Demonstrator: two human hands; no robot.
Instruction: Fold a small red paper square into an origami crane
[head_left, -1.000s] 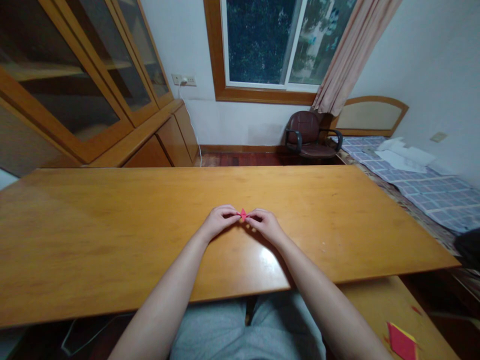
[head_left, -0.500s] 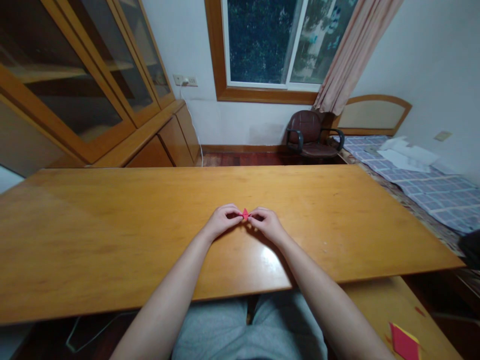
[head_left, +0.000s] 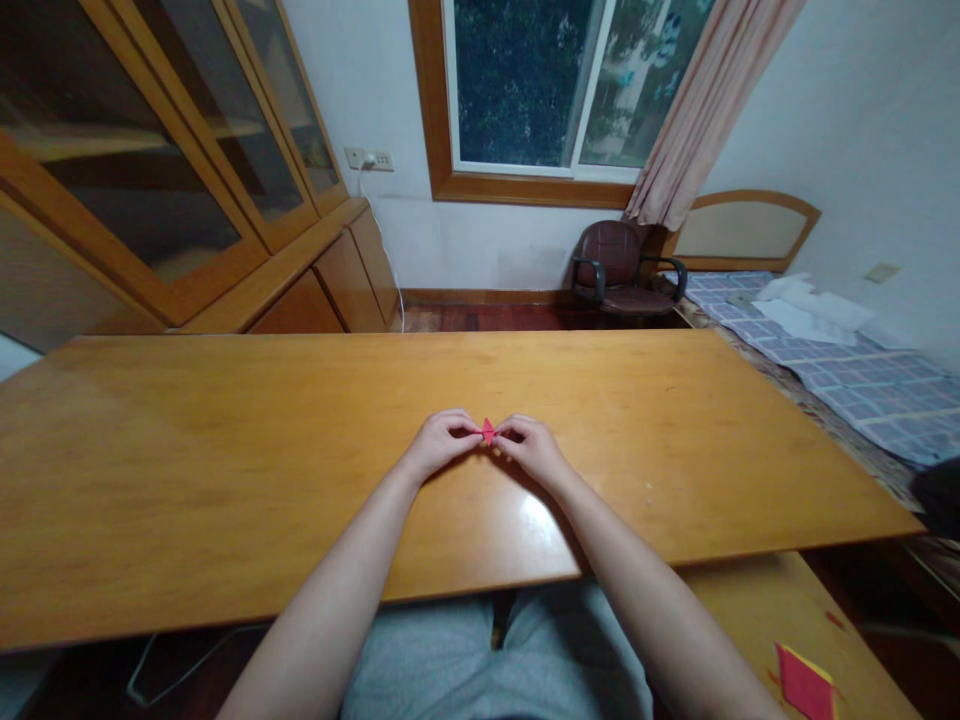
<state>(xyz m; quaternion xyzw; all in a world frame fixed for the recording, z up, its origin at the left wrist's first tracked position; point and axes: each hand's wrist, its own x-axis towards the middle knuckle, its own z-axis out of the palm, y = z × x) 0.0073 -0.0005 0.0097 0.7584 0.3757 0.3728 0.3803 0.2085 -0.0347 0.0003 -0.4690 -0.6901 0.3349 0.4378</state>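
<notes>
A small folded red paper piece [head_left: 488,432] with pointed upper and lower ends is held between my two hands, just above the wooden table [head_left: 225,480]. My left hand [head_left: 444,440] pinches its left side between thumb and fingers. On the opposite side, my right hand [head_left: 531,445] pinches the right end in the same way. The fingertips cover both side ends of the paper, so its full shape is hidden.
Red and yellow paper sheets [head_left: 806,682] lie on a lower wooden surface [head_left: 742,600] at the bottom right. Beyond the table stand a brown armchair [head_left: 611,260] and a bed [head_left: 870,370] with a checked cover. A glass-door cabinet [head_left: 247,240] rises at left.
The red paper shows slightly more of its lower point between my fingertips. Both hands keep their pinch and have barely moved; the view has shifted a little.
</notes>
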